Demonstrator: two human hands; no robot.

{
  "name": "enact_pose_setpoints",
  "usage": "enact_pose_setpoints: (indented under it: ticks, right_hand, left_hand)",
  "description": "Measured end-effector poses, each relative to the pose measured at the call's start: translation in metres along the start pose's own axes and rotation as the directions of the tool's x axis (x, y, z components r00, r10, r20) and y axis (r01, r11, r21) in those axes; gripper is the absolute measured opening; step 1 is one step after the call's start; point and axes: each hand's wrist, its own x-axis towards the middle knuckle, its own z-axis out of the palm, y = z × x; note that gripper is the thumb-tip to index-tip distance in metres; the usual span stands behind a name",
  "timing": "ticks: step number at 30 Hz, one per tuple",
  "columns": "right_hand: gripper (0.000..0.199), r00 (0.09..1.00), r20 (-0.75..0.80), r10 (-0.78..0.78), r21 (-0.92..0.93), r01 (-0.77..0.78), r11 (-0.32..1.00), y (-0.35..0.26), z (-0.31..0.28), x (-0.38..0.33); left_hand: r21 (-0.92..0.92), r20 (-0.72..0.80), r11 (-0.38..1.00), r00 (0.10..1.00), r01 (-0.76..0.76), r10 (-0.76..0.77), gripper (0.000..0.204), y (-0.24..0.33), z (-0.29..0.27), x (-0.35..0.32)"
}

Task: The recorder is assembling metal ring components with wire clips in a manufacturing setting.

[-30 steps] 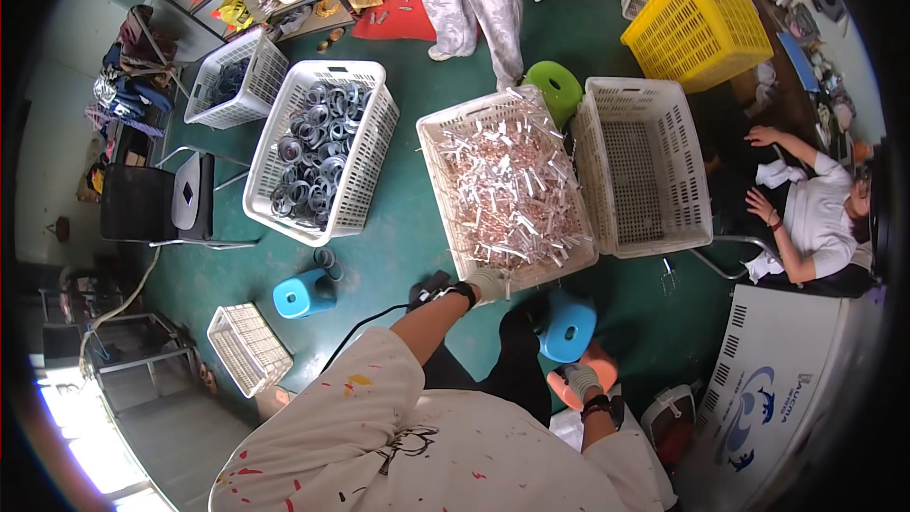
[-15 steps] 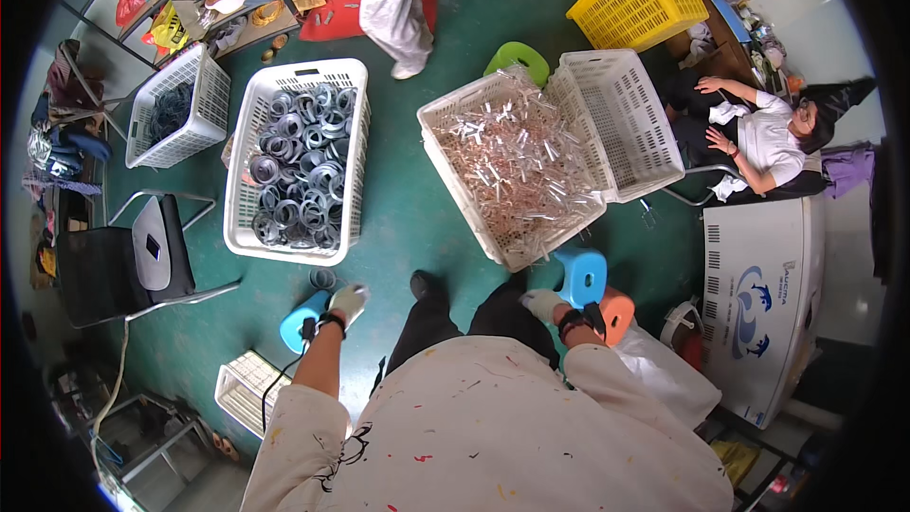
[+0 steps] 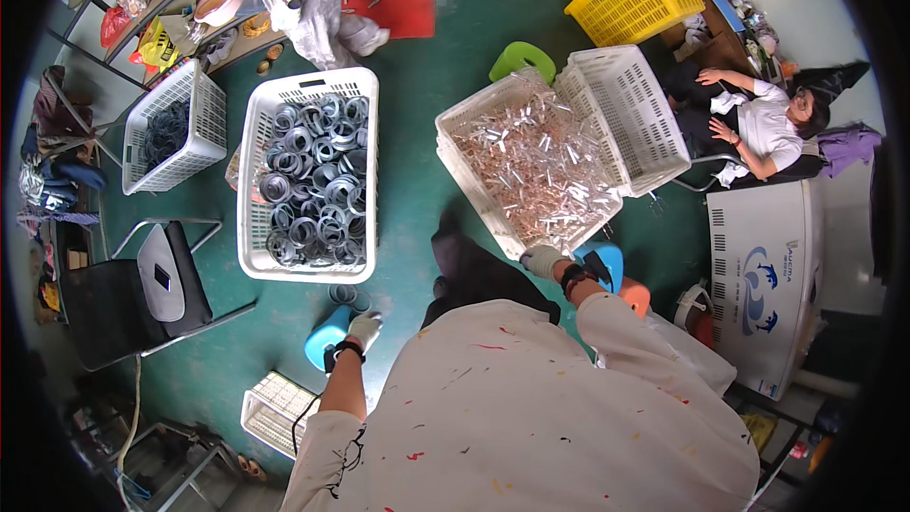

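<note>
My left hand, in a pale glove, hangs low beside a blue stool, its fingers loosely apart with nothing visible in them. A few grey rings lie on the floor just beyond it. My right hand, gloved too, is at the near corner of a white crate; whether it touches the rim I cannot tell. Its fingers look loose and hold nothing I can see. Thin copper-coloured and silvery metal pieces heap up in that crate. Farther left, a white crate holds many grey rings.
An empty white crate adjoins the copper-filled one, with a green stool behind. Blue and orange stools stand by my right arm. A chair is at left. One person stands at the back; another sits at right.
I have stepped forward, and my right hand has moved up to the crate's near corner. My left hand stays low near the blue stool. The person at the back has moved left.
</note>
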Motion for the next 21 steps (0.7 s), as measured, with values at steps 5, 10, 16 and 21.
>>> enact_pose_setpoints:
  ticks: [5,10,16,21]
  right_hand:
    - [0.031,0.996,0.046,0.073,-0.123,-0.067,0.99,0.055,0.022,0.052]
    - [0.036,0.97,0.133,0.203,0.348,-0.237,0.907,0.045,-0.019,0.1]
    - [0.023,0.946,-0.156,-0.285,0.218,0.315,0.924,0.135,-0.062,0.224]
    - [0.038,0.99,-0.141,-0.021,0.369,0.073,0.927,-0.034,-0.225,0.261]
  left_hand:
    - [-0.779,0.36,0.314,0.798,0.542,-0.484,0.034,-0.05,-0.144,0.053]
    - [-0.723,0.349,0.277,0.681,0.633,-0.644,0.041,-0.148,-0.236,0.062]
    - [-0.829,0.241,0.207,0.666,0.52,-0.706,0.034,-0.247,-0.279,0.114]
    - [-0.797,0.346,0.18,0.681,0.576,-0.645,0.036,-0.283,-0.28,0.095]
